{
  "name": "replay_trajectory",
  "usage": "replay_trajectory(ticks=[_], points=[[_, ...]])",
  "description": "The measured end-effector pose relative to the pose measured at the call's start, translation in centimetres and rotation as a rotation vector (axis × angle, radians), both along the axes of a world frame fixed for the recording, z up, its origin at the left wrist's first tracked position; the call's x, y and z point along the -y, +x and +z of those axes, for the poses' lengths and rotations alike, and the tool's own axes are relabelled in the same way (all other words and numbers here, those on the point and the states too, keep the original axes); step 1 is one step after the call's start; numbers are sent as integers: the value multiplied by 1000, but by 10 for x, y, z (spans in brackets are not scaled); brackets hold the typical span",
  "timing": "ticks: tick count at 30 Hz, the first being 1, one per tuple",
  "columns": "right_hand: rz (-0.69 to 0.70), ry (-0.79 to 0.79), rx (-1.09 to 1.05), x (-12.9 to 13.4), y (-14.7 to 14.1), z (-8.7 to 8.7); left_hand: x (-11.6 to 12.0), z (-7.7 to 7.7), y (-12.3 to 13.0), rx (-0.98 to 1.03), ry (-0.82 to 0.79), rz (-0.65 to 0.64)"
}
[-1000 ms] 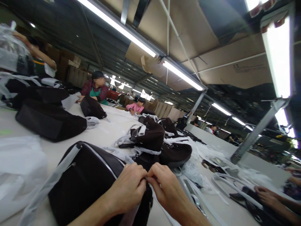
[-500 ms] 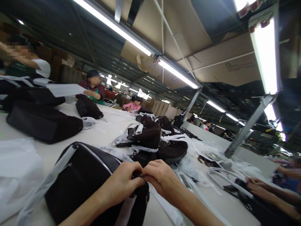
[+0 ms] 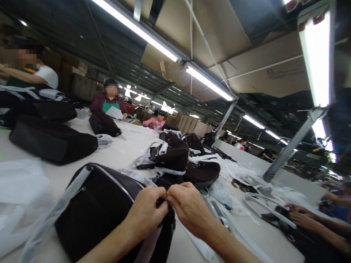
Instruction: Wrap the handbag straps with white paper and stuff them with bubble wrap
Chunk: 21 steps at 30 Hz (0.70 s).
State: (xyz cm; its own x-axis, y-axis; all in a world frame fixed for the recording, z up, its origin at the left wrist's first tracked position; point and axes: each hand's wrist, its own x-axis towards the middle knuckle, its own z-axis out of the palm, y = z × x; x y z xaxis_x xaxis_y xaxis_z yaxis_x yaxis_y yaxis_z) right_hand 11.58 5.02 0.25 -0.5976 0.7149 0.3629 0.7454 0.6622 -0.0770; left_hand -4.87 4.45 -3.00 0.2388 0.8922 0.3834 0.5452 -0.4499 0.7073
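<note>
The black bag [image 3: 93, 212] sits on the counter [image 3: 112, 155] right in front of the person, and the left hand [image 3: 148, 208] and right hand [image 3: 185, 201] meet at its right end, fingertips pinching a tiny bit of it that is too hidden to name. The fingers could slip off because that bit is so small, or a hard tug could turn the bag, since neither hand holds its big front side.
</note>
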Motion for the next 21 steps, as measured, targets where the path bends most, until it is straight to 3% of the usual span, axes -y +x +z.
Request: replay_trajectory(ticks=[3, 8, 11, 13, 16, 21], points=[[-8, -11, -40, 1, 1, 0, -2, -1, -1, 40, -31, -43], [3, -42, -87, -2, 5, 7, -9, 5, -14, 125, -100, -271], [92, -65, -87, -6, 11, 7, -13, 7, -20, 140, -151, -377], [169, -49, -85, -9, 15, 5, -14, 6, -21, 197, -192, -378], [216, 20, -38, -12, 21, 2, -15, 2, -17, 280, -235, -273], [254, 178, 81, -12, 23, 3, -15, 6, -16, 200, -280, -283]])
